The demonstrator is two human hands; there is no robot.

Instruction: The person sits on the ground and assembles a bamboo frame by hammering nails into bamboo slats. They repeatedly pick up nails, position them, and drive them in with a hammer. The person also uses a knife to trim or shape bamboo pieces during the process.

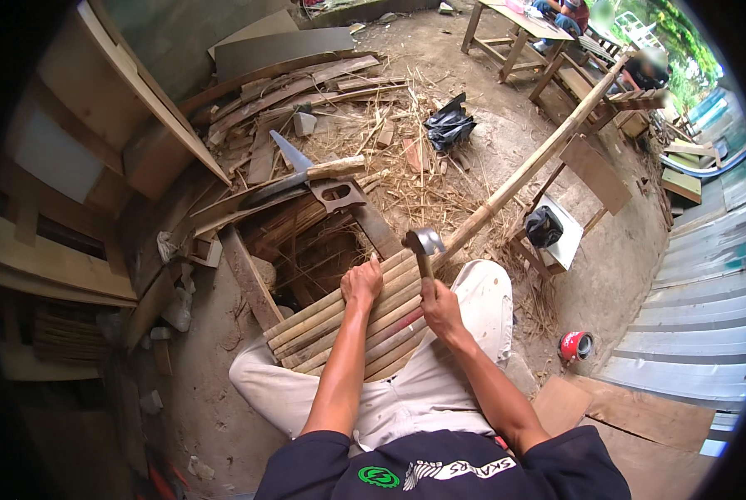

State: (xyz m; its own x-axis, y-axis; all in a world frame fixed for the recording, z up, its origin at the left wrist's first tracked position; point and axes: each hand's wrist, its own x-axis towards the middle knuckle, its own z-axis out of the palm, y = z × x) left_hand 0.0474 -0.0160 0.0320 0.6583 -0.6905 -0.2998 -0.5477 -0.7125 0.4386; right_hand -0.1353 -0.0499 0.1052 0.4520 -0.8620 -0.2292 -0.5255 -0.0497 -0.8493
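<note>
A row of bamboo slats [345, 327] lies side by side across my lap, one of them reddish. My left hand [362, 282] rests on the far slats with its fingers curled closed; what they pinch, if anything, is hidden. In my right hand [442, 308] is a hammer [424, 265], gripped by its wooden handle, its metal head raised over the right end of the slats. From beside the hammer a long bamboo pole [527, 167] stretches away to the upper right. Beyond my left hand a handsaw [337, 194] lies on a wooden frame, a short wood piece across it.
Wood strips [306, 92] and shavings litter the ground ahead, near a black plastic bag [449, 125]. To the right are a chair [560, 229] holding another black bag, and a red can [576, 345]. Wooden panels [64, 158] stand left. Other people sit by a table [523, 18].
</note>
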